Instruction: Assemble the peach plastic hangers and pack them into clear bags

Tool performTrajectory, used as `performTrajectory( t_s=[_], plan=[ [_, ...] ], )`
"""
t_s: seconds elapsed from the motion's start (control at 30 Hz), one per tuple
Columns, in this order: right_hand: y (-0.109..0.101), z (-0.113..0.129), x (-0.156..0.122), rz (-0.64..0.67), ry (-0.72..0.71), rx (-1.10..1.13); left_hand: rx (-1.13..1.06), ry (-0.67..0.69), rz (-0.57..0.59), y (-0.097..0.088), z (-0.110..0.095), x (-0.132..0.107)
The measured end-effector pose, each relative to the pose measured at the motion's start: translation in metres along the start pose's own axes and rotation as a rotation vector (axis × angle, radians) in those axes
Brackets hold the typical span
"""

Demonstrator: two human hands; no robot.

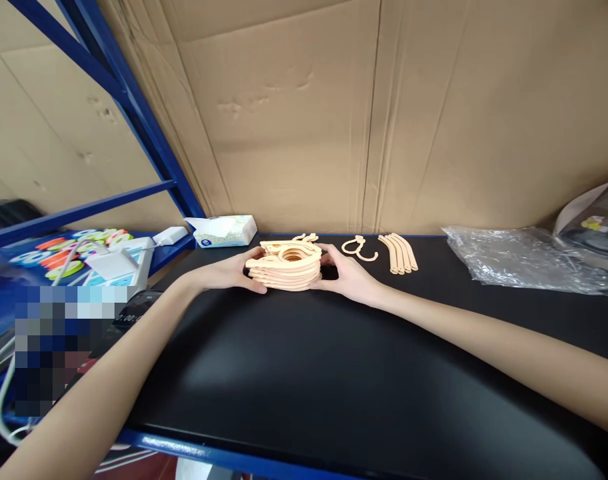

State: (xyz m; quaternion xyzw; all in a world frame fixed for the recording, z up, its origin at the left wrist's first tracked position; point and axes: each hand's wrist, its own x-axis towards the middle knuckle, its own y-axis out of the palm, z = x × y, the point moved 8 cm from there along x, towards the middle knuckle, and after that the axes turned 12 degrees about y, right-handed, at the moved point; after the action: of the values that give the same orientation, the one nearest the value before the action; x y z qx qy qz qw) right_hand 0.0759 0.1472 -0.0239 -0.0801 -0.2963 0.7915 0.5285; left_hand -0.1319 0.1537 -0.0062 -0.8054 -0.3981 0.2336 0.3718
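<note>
A stack of peach folding hangers point(284, 275), folded up with their round openings lined up, sits on the black tabletop point(304, 373). My left hand point(239, 270) grips its left side, thumb at the front. On the opposite side, my right hand point(345, 272) holds the stack between thumb and fingers. Some fingertips are hidden behind the hangers. Just right of my right hand lie a loose peach hanger hook piece point(360, 249) and several curved hanger arms point(398, 253) side by side.
A tissue pack point(227, 231) lies at the back left. Crumpled clear plastic point(524, 260) covers the back right, beside a transparent bag point(597, 217). Cardboard point(294, 120) walls the back. A blue metal frame point(149, 133) and a power strip point(139, 263) stand at left.
</note>
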Motion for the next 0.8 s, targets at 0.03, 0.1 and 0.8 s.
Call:
performTrajectory(
  t_s=[0.03,0.1,0.8],
  plan=[
    [0.000,0.000,-0.001,-0.004,-0.003,-0.006,-0.001,-0.002,-0.007,0.000,0.001,0.000],
    [-0.001,0.001,-0.002,-0.007,-0.005,-0.023,0.002,0.008,-0.015,-0.001,0.000,0.001],
    [-0.003,0.013,-0.011,-0.045,-0.077,-0.145,0.136,0.038,-0.060,-0.010,-0.021,-0.002]
  ],
)
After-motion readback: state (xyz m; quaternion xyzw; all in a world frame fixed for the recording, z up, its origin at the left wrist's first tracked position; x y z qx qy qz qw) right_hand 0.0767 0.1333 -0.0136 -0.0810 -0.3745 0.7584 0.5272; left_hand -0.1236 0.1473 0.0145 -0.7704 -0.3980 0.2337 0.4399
